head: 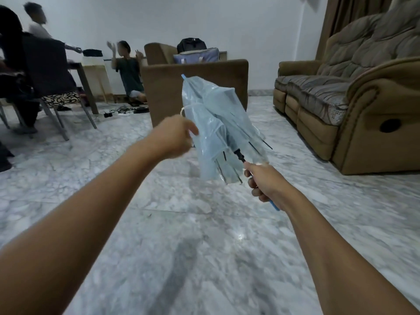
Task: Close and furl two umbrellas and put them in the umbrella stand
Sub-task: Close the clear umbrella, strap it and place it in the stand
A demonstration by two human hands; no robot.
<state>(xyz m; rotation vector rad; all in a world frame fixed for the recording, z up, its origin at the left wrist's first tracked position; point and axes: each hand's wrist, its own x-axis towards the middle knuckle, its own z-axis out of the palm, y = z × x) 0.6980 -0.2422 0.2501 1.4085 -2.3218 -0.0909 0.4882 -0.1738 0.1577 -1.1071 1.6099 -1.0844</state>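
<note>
Above a grey marble floor (159,246), a pale blue see-through umbrella (218,123) is held in the air between both outstretched arms, collapsed but loose, its folds hanging unfurled and its dark rib tips sticking out at the lower end. Its tip points up and away towards an armchair (195,87). The right hand (264,181) is wrapped tight round the blue handle (273,204), whose end pokes out below the fist. The left hand (172,137) is at the canopy's left edge, fingers touching the plastic; it is blurred, so I cannot tell if it grips the fabric or only rests on it. The two hands are apart, one at each end of the canopy. A brown sofa (341,98) stands along the right wall. Far left, people sit and kneel by a table (77,67), well away from the umbrella. Bags (195,53) lie behind the armchair.
</note>
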